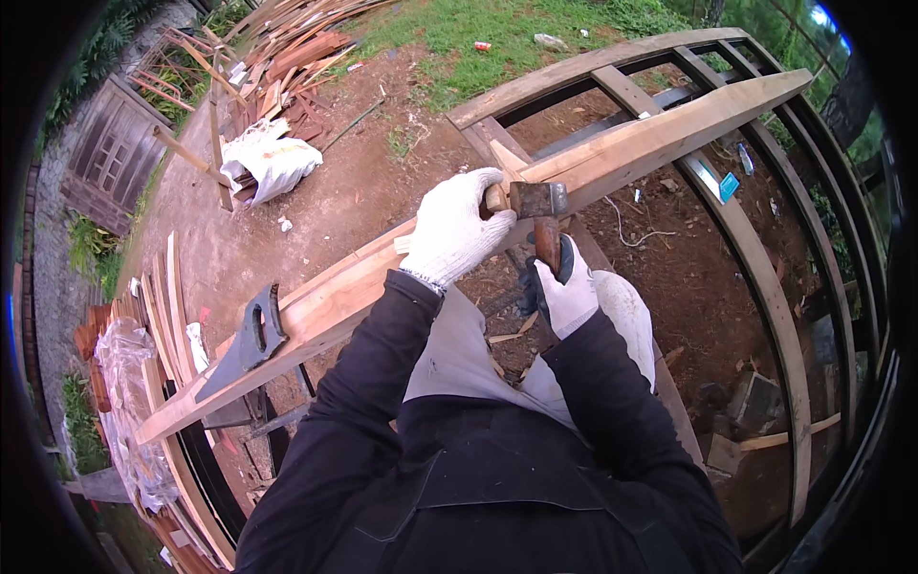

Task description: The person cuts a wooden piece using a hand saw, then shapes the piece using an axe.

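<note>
A long squared timber beam (612, 158) runs diagonally in front of me. Over its middle, my left hand (454, 225), in a white knit glove, closes around a short, rounded wooden tool handle (495, 198); the rest of that tool is hidden. My right hand (568, 287), in a white glove with dark fingers, grips the wooden handle of a hammer (538, 199). The hammer's blocky metal head is right beside the end of the wooden handle; I cannot tell if they touch. A handsaw (256, 335) with a dark grip rests on the beam's left part.
A timber frame with slats (755, 258) spreads across the right, a blue packet (729, 187) on one slat. Planks are heaped (296, 57) at the back left, near a white sack (273, 161). More boards and plastic sheeting (134, 402) lie at the left.
</note>
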Demonstrator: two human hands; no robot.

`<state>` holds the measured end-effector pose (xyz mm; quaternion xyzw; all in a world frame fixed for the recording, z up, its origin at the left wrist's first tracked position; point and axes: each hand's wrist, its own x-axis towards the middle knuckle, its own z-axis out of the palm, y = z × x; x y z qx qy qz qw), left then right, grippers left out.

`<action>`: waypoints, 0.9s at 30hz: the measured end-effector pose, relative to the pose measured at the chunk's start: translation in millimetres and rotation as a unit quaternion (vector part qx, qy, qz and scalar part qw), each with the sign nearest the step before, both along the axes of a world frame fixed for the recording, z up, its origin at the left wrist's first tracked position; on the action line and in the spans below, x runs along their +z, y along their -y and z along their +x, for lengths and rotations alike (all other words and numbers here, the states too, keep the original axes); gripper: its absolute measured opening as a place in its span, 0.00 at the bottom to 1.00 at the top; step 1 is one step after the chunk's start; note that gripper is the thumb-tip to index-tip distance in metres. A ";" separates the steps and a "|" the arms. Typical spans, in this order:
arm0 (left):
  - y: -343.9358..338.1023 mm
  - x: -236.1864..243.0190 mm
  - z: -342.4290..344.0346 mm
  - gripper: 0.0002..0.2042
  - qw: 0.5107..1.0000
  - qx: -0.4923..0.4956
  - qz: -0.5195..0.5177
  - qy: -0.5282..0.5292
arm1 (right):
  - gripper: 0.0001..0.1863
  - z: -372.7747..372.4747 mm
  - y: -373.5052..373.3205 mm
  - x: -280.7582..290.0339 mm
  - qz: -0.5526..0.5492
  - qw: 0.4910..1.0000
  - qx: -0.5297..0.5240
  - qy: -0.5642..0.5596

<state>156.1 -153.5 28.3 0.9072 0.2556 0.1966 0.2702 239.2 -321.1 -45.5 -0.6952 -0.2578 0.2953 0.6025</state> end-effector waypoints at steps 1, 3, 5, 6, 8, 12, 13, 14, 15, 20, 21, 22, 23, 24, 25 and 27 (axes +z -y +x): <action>-2.0 -1.5 -0.1 0.24 1.000 -0.012 -0.005 -0.003 | 0.13 -1.6 0.6 2.4 0.023 0.998 -0.015 0.060; -3.7 -4.0 1.8 0.23 1.000 -0.022 0.002 0.014 | 0.14 3.3 -0.4 -10.0 0.017 0.997 -0.018 0.072; -4.0 -4.2 0.7 0.23 0.999 -0.029 0.011 0.029 | 0.15 3.7 -0.2 -11.4 0.013 0.996 -0.019 0.083; -2.8 -4.0 1.1 0.23 0.999 -0.022 0.017 0.026 | 0.16 3.1 1.0 -10.1 0.013 0.996 -0.035 0.079; -0.8 -6.5 5.4 0.22 0.999 -0.014 0.021 0.030 | 0.17 6.1 3.3 -14.5 0.032 0.989 -0.068 0.129; 1.3 -10.5 5.6 0.23 0.998 -0.004 0.043 0.039 | 0.24 3.7 11.9 -10.7 0.059 0.989 -0.082 0.109; 1.1 -10.3 4.4 0.23 0.998 -0.003 0.047 0.052 | 0.25 1.5 13.0 -4.6 0.057 0.991 -0.079 0.090; 0.0 -11.3 3.7 0.23 0.998 0.000 0.045 0.054 | 0.26 -0.3 11.8 4.4 0.020 0.983 -0.065 0.172; -1.8 -12.7 3.3 0.23 0.998 0.002 0.049 0.043 | 0.26 -1.7 9.3 10.3 -0.016 0.966 -0.051 0.253; -3.3 -14.4 1.2 0.23 0.999 -0.003 0.041 0.023 | 0.27 -5.6 12.6 20.5 0.003 0.972 -0.015 0.234; -3.7 -14.6 2.3 0.23 0.998 -0.010 0.057 0.037 | 0.27 -4.6 11.7 22.5 0.002 0.971 -0.013 0.237; -2.9 -13.9 2.5 0.22 0.996 -0.018 0.072 0.049 | 0.26 -4.4 11.4 25.5 0.000 0.972 -0.003 0.237; -2.6 -12.9 2.4 0.22 0.996 -0.018 0.069 0.051 | 0.26 -3.9 10.6 27.7 -0.003 0.971 0.006 0.237; -2.3 -11.5 2.2 0.22 0.997 -0.018 0.064 0.044 | 0.26 -2.9 6.1 21.9 -0.003 0.951 -0.016 0.308; -2.7 -10.5 0.9 0.22 0.997 -0.017 0.060 0.037 | 0.25 -4.5 -1.6 34.6 -0.032 0.958 0.007 0.285; -2.6 -10.9 -0.9 0.22 0.998 -0.016 0.045 0.034 | 0.25 -5.1 -2.8 31.0 -0.041 0.956 0.001 0.291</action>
